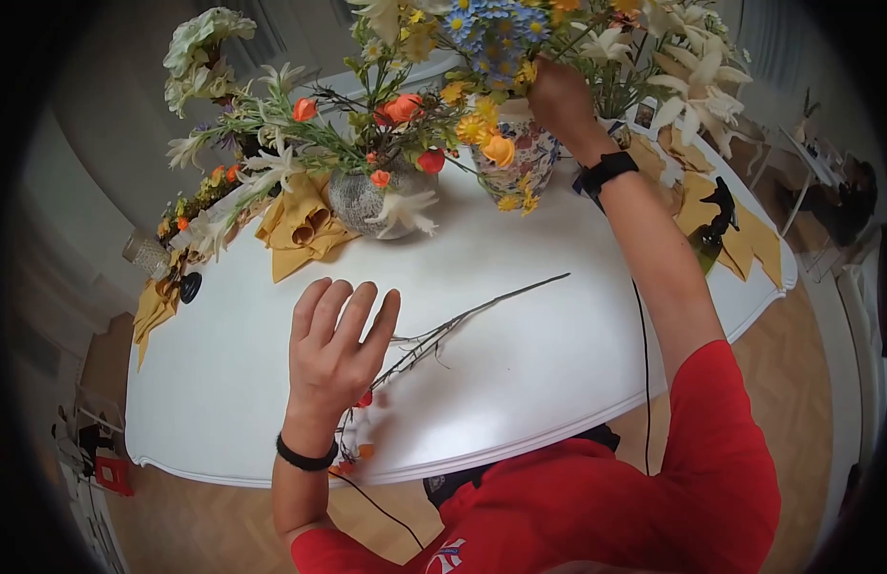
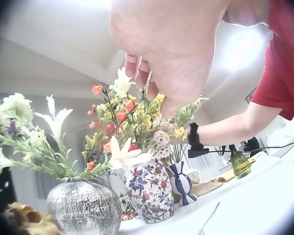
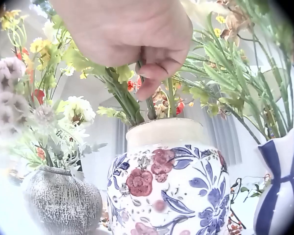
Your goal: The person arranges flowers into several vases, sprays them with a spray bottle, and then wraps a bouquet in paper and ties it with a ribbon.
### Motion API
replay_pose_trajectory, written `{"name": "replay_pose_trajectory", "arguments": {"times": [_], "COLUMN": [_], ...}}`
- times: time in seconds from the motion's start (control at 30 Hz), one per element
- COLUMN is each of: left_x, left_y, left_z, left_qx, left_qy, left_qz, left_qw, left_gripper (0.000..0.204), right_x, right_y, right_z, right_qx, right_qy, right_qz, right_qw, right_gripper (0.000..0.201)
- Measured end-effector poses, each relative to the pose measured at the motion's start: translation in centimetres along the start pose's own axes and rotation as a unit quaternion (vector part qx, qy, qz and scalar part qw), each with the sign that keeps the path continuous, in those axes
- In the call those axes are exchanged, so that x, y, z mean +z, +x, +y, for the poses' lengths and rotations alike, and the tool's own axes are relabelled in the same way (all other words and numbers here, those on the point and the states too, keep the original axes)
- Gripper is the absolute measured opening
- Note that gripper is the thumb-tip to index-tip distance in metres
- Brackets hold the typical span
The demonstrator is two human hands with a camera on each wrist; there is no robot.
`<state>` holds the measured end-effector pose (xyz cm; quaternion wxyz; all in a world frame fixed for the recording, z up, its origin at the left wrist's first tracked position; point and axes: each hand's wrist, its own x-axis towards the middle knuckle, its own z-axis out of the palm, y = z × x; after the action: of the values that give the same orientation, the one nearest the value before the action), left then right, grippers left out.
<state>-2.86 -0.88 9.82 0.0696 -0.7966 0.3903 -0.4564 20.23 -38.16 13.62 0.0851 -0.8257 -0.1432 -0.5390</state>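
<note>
At the mouth of the floral-patterned vase, my right hand pinches a green flower stem that stands in the vase. Other stems rise around its fingers, with blue flowers and yellow blooms above the rim. My left hand hovers over the near part of the table with fingers loosely extended, holding nothing. Below it lies a thin dark branch with orange-red blossoms, partly hidden by the hand and wrist.
A textured grey vase of flowers stands left of the floral one. Right of it is a blue-and-white striped vase. Yellow cloths lie along the white table. A green spray bottle stands far right; a black cable crosses the edge.
</note>
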Motion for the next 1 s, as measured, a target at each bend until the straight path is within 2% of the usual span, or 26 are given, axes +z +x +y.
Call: {"name": "replay_pose_trajectory", "arguments": {"times": [0.07,0.17,0.2,0.43,0.53,0.63,0.7,0.77,0.83,0.9,1.0], "left_x": [0.0,0.0,0.1,0.3,0.3,0.1,0.1,0.0,-0.1,-0.1,0.2], "left_y": [0.1,0.1,0.0,-0.1,0.1,0.1,0.2,0.3,0.3,0.4,0.5], "left_z": [0.1,0.2,0.2,-0.1,-0.1,0.0,0.1,0.2,0.2,0.1,0.0], "left_qx": [-0.002,0.0,0.001,0.007,0.008,0.008,0.01,0.01,0.009,0.004,0.003], "left_qy": [-0.002,-0.005,-0.007,-0.006,-0.008,-0.01,-0.011,-0.012,-0.015,-0.02,-0.028], "left_qz": [-0.006,-0.013,-0.016,-0.028,-0.031,-0.032,-0.033,-0.035,-0.038,-0.039,-0.039], "left_qw": [1.0,1.0,1.0,1.0,0.999,0.999,0.999,0.999,0.999,0.999,0.999], "left_gripper": [0.03,0.031,0.032,0.031,0.031,0.031,0.031,0.03,0.03,0.03,0.029], "right_x": [0.3,1.5,1.9,2.1,4.9,5.6,4.8,4.2,3.8,3.4,3.1], "right_y": [-0.1,-0.3,-0.3,-0.8,-1.0,-1.5,-1.7,-1.7,-1.6,-2.2,-2.3], "right_z": [-0.2,0.0,0.2,-1.3,0.5,0.7,-0.3,-0.5,-0.6,-1.1,-1.5], "right_qx": [0.002,-0.005,-0.03,0.112,0.098,0.085,0.153,0.127,0.002,0.041,0.099], "right_qy": [0.049,0.044,0.071,0.084,-0.004,0.02,0.111,0.053,-0.149,-0.054,0.087], "right_qz": [0.005,0.032,0.058,-0.001,-0.098,-0.066,-0.083,-0.107,-0.138,-0.066,0.023], "right_qw": [0.999,0.999,0.995,0.99,0.99,0.994,0.978,0.985,0.979,0.996,0.991], "right_gripper": [0.018,0.012,0.014,0.017,0.02,0.023,0.022,0.021,0.021,0.022,0.025]}}
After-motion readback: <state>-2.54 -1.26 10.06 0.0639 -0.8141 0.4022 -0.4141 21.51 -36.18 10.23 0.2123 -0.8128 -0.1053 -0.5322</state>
